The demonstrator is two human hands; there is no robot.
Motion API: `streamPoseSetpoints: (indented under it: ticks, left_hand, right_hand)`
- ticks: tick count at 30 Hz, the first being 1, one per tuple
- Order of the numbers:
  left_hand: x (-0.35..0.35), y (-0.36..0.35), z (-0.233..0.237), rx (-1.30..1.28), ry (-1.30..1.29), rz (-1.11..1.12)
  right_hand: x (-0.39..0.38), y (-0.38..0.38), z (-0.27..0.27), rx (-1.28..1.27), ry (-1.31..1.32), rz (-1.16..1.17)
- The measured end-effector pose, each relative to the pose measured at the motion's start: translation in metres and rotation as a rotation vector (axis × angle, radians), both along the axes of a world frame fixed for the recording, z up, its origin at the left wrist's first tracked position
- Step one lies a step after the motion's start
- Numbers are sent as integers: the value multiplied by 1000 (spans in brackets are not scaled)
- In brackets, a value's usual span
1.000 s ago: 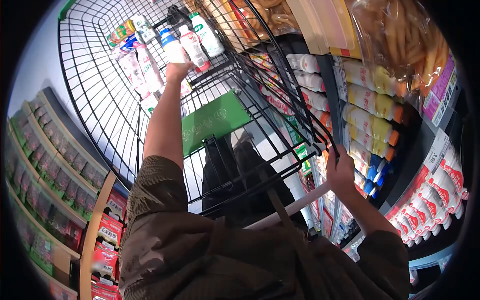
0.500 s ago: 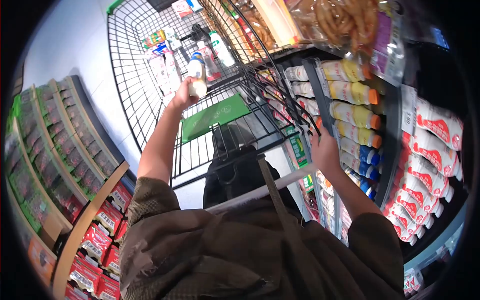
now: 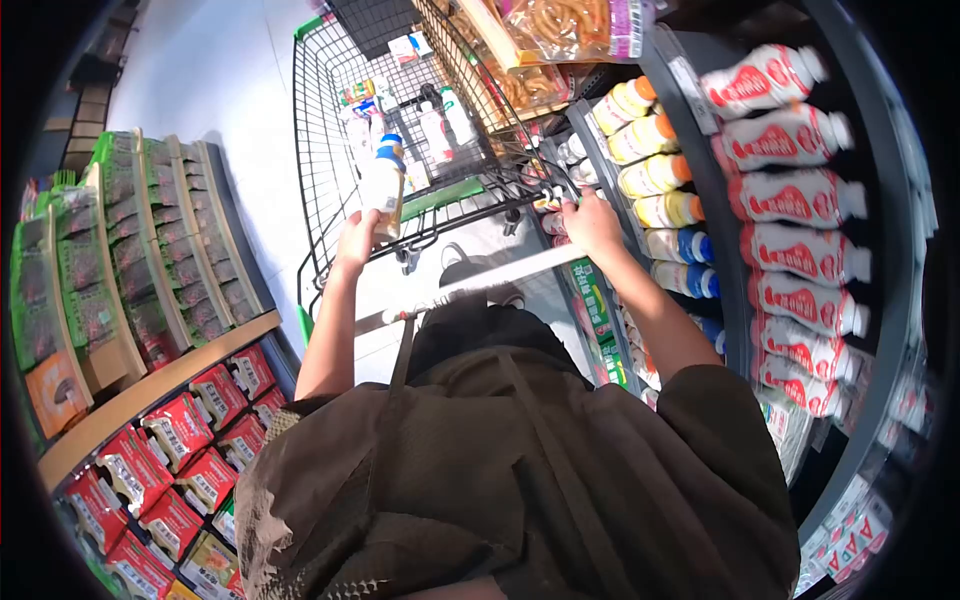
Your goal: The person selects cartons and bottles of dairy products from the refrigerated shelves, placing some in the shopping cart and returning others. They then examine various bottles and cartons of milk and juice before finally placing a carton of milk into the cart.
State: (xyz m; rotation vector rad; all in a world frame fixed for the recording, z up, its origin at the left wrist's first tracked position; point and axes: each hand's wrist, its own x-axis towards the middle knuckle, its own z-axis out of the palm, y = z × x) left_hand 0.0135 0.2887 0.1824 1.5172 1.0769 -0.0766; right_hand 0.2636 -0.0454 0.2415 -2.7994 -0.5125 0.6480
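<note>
My left hand [image 3: 360, 238] is wrapped round the lower end of a pale bottle with a blue cap [image 3: 386, 185], held above the near end of the shopping cart [image 3: 309, 160]. The bottle tilts, cap pointing away from me. My right hand [image 3: 594, 222] is closed at the cart's near right corner, on its dark frame; the fingers are partly hidden. Inside the basket stand a white bottle with a green cap [image 3: 458, 117] and a white and pink bottle [image 3: 435, 132]. Small colourful packs [image 3: 358, 93] lie farther left in it.
Shelves of white and red bottles [image 3: 790, 197] and yellow bottles with orange caps [image 3: 655, 175] line my right. To my left are red packs [image 3: 135, 465] and green bags [image 3: 80, 250]. The cart's pale handle bar [image 3: 500, 277] crosses before me. Bagged brown food [image 3: 575, 30] sits at upper right.
My left hand has drawn the bottle nearer to me, toward the cart's near end. My right hand stays at the cart's right side. The view has shifted, with the cart now appearing farther away.
</note>
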Motion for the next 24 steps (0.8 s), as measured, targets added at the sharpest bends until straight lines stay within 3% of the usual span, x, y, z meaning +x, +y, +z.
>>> streamPoseSetpoints:
  ticks: [4,7,8,10,17,22,24]
  left_hand:
    - [9,-18,22,194,167,-70]
    - [1,-21,4,360,226,-139]
    - [-7,-21,-3,456,169,-307]
    - [-14,-32,4,593,150,-433]
    - [-42,-67,6,960,83,-620]
    - [-40,-115,49,650,103,-213]
    - [-46,-120,42,704,112,-243]
  right_hand:
    - [-11,-7,5,103,-4,-33]
    - [-21,-15,3,171,-62,-40]
    - [-23,-17,6,156,-33,-47]
    - [-25,-23,4,109,52,-48]
    - [-48,-55,-9,151,10,5]
    - [-66,-73,13,136,85,-12]
    - [-72,-80,11,159,78,-10]
